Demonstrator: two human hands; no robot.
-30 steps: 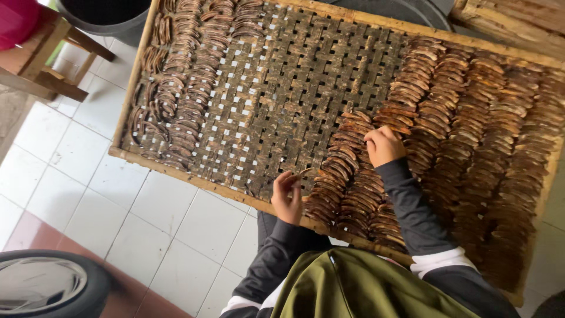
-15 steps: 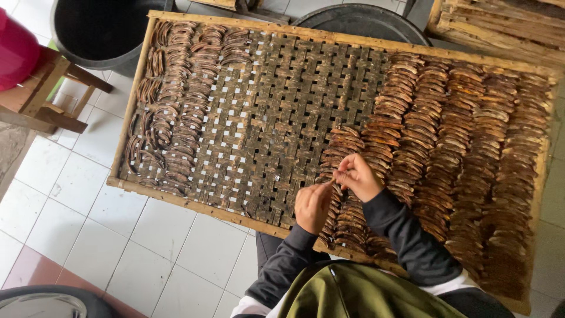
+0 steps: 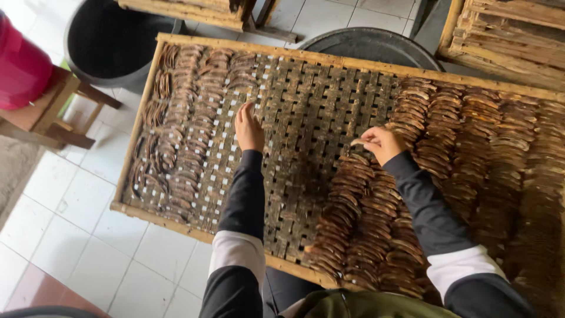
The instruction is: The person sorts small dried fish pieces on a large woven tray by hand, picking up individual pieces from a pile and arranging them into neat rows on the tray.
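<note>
Brown, curved dried strips cover much of a woven bamboo tray (image 3: 329, 94), and both hands work over it. The right hand (image 3: 384, 143) is closed in a pinch: thumb and fingertips grip one strip (image 3: 360, 143) at the top of a row, just above the overlapping strips (image 3: 359, 218) that run down toward the near edge of the tray. The left hand (image 3: 249, 128) lies open and flat, fingers together and pointing away from the person, its palm down on the bare lattice. It holds nothing. Its fingertips come near the rows of darker strips (image 3: 188, 118) packed on the left part of the tray, though whether they touch is hard to tell.

Both arms wear black sleeves (image 3: 247, 194) with white bands (image 3: 238, 253) higher up. Between the hands the weave is bare, so the white floor shows through its small gaps. To the right of the right hand, more columns of strips (image 3: 482, 153) fill the tray out to its far side, overlapping like scales.

A light wooden frame (image 3: 294, 48) rims the tray. Beyond it stand two black tubs, one at the upper left (image 3: 112, 41) and one behind the middle of the frame (image 3: 371, 44). Stacked wooden trays (image 3: 512, 29) sit at the upper right. At the left, a wooden stool (image 3: 53, 112) carries a pink bucket (image 3: 20, 68). White floor tiles (image 3: 76, 224) lie beneath it all.
</note>
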